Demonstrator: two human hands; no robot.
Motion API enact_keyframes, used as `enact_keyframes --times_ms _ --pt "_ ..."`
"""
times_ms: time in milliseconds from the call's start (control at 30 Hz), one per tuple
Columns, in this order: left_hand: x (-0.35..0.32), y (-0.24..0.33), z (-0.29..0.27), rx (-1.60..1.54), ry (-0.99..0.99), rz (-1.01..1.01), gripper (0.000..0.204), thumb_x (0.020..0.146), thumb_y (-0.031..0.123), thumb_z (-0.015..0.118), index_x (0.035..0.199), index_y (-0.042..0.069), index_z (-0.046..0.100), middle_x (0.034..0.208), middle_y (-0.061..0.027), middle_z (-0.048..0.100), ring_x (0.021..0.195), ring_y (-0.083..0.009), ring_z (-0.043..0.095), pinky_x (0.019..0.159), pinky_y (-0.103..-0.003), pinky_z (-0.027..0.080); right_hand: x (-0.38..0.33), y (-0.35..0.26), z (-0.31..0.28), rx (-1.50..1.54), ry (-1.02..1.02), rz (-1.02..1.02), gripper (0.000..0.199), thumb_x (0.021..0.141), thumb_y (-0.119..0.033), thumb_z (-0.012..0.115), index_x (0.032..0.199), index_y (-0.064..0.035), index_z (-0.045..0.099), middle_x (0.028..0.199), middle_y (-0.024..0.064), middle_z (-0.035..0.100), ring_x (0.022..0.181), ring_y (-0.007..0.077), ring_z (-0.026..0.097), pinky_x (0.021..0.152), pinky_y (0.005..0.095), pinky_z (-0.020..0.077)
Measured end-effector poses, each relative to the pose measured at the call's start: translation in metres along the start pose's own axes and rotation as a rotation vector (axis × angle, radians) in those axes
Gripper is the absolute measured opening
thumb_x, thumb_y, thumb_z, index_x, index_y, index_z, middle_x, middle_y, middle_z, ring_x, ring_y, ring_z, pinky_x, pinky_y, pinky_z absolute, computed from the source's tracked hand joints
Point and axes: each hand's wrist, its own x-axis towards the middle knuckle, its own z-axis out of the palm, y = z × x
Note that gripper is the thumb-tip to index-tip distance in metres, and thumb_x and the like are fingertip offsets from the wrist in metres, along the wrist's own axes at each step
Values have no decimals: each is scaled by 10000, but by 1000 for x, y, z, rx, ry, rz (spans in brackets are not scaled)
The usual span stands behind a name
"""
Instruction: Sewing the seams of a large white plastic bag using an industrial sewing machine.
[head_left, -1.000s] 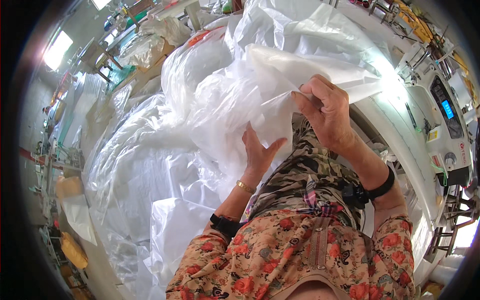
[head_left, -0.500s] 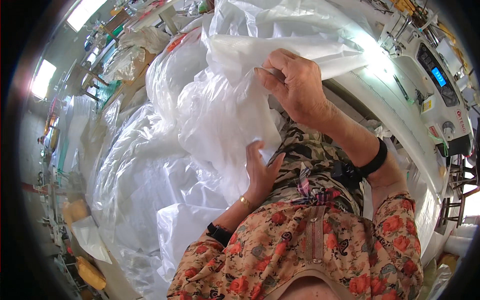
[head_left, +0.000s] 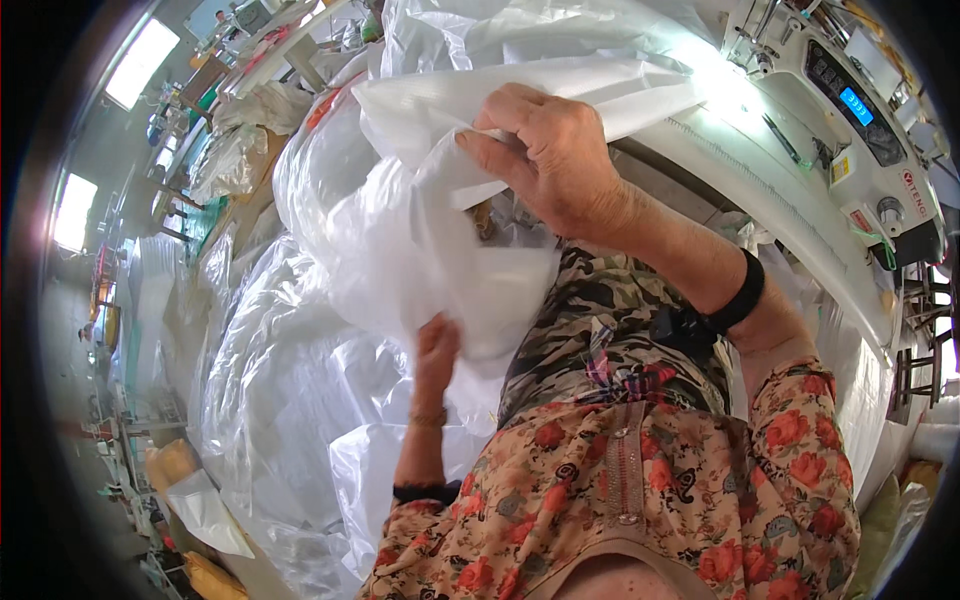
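Observation:
A translucent white plastic sheet [head_left: 410, 240] hangs in loose folds before me, blurred in its middle. My right hand [head_left: 545, 160] is raised over it, thumb and fingers pinching a fold near its upper part. Lower down, my left hand [head_left: 437, 345] is closed at the sheet's lower edge and somewhat smeared by motion; the plastic appears gathered in its fingers. From the right hand, a strip of the sheet runs rightward toward the lit head of a white sewing machine [head_left: 870, 130]. The machine's needle is lost in glare.
The sewing machine's pale table [head_left: 760, 190] curves along my right. A large heap of clear plastic sheeting [head_left: 270, 360] fills the left side. Beyond it are a stool [head_left: 170, 215], bundled plastic [head_left: 240, 140] and a yellow-brown packet [head_left: 210, 575]. My camouflage-patterned lap lies below the sheet.
My left hand has moved left from beside my lap, and its spread fingers have closed. The sheet's lower part has swung left. My right hand keeps its pinch; the view has shifted slightly.

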Motion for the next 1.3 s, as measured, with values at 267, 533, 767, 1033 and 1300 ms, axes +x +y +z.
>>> enact_keyframes --times_ms 267,533,767,1033,1300 --pt "-71 178 -34 765 191 56 119 855 69 599 853 -32 661 795 -3 624 683 -75 550 632 -221 442 -70 17 0 157 -615 -96 222 848 -210 669 754 -39 562 771 109 588 726 351 596 647 440 464" --pt "-53 149 84 1414 -173 176 161 782 91 709 926 27 681 829 -126 683 751 -315 662 709 -373 517 -140 16 -12 112 -710 119 144 823 -171 687 808 -42 626 775 95 591 747 313 598 643 407 467" --pt "-24 98 181 1040 -360 520 520 806 81 721 1287 18 535 1070 -155 659 634 -230 618 597 -328 508 -135 4 -14 15 -720 106 126 811 -139 684 822 -32 617 787 105 599 765 314 609 670 403 477" --pt "-21 80 190 955 -275 357 531 821 -21 623 1334 27 497 1025 -147 690 618 -240 627 604 -333 513 -138 6 -18 96 -690 115 159 826 -152 678 801 -29 580 777 103 594 749 327 605 639 415 473" --pt "-27 71 188 1025 -205 534 502 823 -37 613 1309 24 503 989 -131 695 596 -206 627 558 -305 503 -137 11 -16 100 -770 155 166 846 -145 657 790 -22 561 775 124 594 753 345 601 645 426 466"
